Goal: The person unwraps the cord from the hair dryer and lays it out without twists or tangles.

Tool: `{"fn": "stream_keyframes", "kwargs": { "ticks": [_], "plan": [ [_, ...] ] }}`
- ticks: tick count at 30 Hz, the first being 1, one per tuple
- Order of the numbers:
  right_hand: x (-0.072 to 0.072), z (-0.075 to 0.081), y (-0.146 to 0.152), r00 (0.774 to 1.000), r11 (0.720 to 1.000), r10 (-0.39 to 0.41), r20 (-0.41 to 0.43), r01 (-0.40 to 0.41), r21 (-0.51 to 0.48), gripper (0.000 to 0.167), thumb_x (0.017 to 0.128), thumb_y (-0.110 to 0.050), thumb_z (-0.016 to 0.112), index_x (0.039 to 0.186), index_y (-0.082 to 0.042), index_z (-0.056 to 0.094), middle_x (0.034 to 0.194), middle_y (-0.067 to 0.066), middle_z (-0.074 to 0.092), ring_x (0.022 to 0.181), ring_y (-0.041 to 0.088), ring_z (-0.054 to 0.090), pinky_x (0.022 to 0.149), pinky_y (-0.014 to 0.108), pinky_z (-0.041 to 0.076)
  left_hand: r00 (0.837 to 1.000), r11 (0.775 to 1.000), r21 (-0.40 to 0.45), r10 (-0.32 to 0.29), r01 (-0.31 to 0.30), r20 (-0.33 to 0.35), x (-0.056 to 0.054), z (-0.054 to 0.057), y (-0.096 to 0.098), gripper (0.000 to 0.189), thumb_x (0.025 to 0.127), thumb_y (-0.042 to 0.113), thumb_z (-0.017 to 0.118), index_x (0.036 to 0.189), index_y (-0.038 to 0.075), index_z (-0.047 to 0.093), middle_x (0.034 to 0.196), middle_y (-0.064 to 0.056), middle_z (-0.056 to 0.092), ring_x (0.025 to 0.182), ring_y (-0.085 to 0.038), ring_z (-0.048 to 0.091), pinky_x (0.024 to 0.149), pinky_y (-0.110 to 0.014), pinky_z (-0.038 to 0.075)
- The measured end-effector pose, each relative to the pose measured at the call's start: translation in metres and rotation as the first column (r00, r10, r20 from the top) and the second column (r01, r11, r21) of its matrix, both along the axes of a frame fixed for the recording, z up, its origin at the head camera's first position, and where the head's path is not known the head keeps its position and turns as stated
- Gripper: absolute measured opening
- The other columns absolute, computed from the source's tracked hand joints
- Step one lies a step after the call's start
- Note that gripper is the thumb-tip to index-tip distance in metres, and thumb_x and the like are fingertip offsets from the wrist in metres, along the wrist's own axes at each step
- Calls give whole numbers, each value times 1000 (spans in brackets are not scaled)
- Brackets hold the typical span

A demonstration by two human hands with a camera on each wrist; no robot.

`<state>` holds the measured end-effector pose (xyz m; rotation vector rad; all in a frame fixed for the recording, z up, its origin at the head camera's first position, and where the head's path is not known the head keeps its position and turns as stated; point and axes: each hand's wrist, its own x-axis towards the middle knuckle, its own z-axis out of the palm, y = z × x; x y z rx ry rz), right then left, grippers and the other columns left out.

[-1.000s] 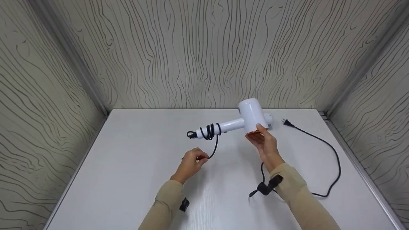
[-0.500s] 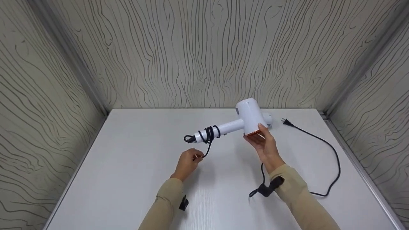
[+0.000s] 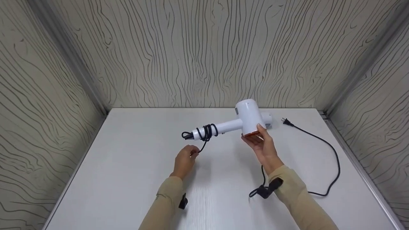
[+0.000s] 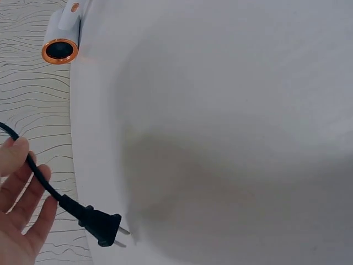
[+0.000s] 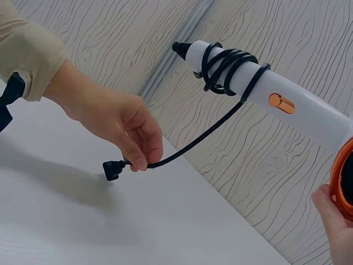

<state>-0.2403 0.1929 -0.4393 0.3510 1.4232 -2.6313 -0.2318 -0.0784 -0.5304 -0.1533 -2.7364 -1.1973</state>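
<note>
One hair dryer (image 3: pixel 250 116), grasped by your right hand (image 3: pixel 266 148); one cord (image 3: pixel 208 130), pinched near its plug (image 5: pixel 113 170) by your left hand (image 3: pixel 184 161). Step: likely winding; next turn wants steady tension.

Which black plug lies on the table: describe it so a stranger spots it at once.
On the white table, look near the far right corner, right of the white hair dryer. The black plug is there, prongs pointing left, its cord curving toward the right edge. Unlike the other plug, whose lead the left hand pinches, it lies untouched.
</note>
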Motion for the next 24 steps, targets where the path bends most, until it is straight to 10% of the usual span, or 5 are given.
{"fn": "stream_keyframes", "kwargs": {
  "ticks": [16,24],
  "plan": [
    [3,-2,-6,1000,1000,2,-14,-2,-9,35,94,-29,50,123,-13,38,106,4,57,93,16,66,96,34,57,999,995,101,-3,-2,42,1,3,8,16,94,12,60,109,8,64,111,-10,68,103,-24,67,93,-37,55],
    [5,0,-10,1000,1000,7,-18,-7,20,35,94,-27,50,124,-13,39,103,4,59,92,16,67,94,34,57,994,971,239,32,-7,-101,-4,9,24,15,93,11,60,104,1,65,105,-16,70,105,-31,66,93,-42,56]
  ]
}}
